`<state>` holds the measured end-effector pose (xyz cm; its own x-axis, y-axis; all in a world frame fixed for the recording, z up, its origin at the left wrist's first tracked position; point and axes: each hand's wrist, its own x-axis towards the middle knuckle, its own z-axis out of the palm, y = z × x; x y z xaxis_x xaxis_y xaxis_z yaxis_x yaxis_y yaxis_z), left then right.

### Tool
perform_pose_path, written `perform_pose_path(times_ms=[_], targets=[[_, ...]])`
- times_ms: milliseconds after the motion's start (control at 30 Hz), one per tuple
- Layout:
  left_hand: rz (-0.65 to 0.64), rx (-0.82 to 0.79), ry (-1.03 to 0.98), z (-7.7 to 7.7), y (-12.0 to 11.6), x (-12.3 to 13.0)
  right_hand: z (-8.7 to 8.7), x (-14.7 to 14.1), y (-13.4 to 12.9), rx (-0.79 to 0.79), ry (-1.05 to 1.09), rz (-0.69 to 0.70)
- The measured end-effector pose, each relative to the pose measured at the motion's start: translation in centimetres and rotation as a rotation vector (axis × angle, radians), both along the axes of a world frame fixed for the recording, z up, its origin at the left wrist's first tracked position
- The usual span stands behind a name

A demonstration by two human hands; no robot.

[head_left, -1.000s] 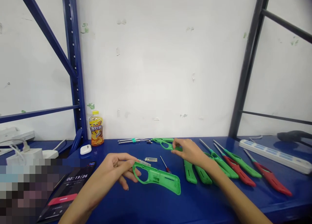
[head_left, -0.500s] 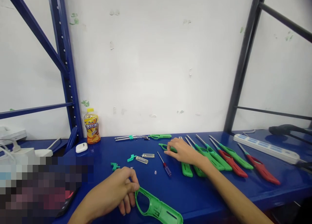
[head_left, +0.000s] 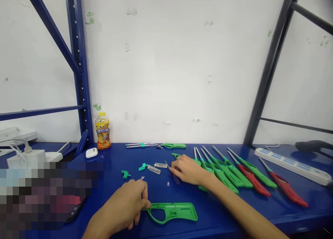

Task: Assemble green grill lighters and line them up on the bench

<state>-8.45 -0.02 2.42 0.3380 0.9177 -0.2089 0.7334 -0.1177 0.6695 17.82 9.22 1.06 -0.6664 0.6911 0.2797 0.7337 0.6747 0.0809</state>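
Near the table's front edge, my left hand (head_left: pixel 125 206) pinches the narrow end of a green lighter shell half (head_left: pixel 179 211), its hollow inner side facing up. My right hand (head_left: pixel 188 169) is over the screwdriver (head_left: pixel 175 178), fingertips at its upper handle; whether they grip it is unclear. Behind that hand another green shell piece (head_left: pixel 176 155) partly shows. Left of it are two clear fuel tubes (head_left: pixel 154 169), a teal trigger piece (head_left: pixel 143 167), a second teal piece (head_left: pixel 126 174) and a tiny pale part (head_left: pixel 168 184).
Several green lighters (head_left: pixel 235 173) and red lighters (head_left: pixel 288 190) lie at the right, beside a white power strip (head_left: pixel 292 165). A drink bottle (head_left: pixel 103 131) and white earbud case (head_left: pixel 91 152) stand back left. Metal rods (head_left: pixel 136 145) lie along the wall.
My right hand has moved from the rear green shell piece to the screwdriver. My left hand has turned the green shell from slanting to nearly level. The view has shifted slightly.
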Motion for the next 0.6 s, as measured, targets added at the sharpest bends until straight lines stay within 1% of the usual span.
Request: perform_pose_path(times_ms=[167, 233, 333, 400, 467, 533, 600], targets=[[0.033, 0.024, 0.009, 0.1, -0.1, 0.2, 2.4, -1.7, 1.1, 0.059, -0.044, 0.011], [0.053, 0.06, 0.002, 0.0, -0.1, 0.1, 3.4, -3.1, 2.4, 0.068, -0.079, 0.006], [0.115, 0.148, 0.014, -0.1, 0.1, -0.6, 4.4, -5.9, 5.6, 0.047, -0.161, -0.015], [0.141, 0.213, 0.075, -0.1, 0.1, -1.1, 4.8, -8.0, 8.1, 0.028, -0.207, -0.047], [0.134, 0.281, 0.175, 0.3, 0.0, -1.5, 4.8, -9.9, 10.4, 0.013, -0.239, -0.084], [0.113, 0.323, 0.26, 0.8, -0.3, -1.9, 4.6, -11.6, 12.1, -0.002, -0.267, -0.111], [0.097, 0.327, 0.284, 1.3, -0.6, -2.1, 4.1, -12.8, 13.0, -0.017, -0.293, -0.132]])
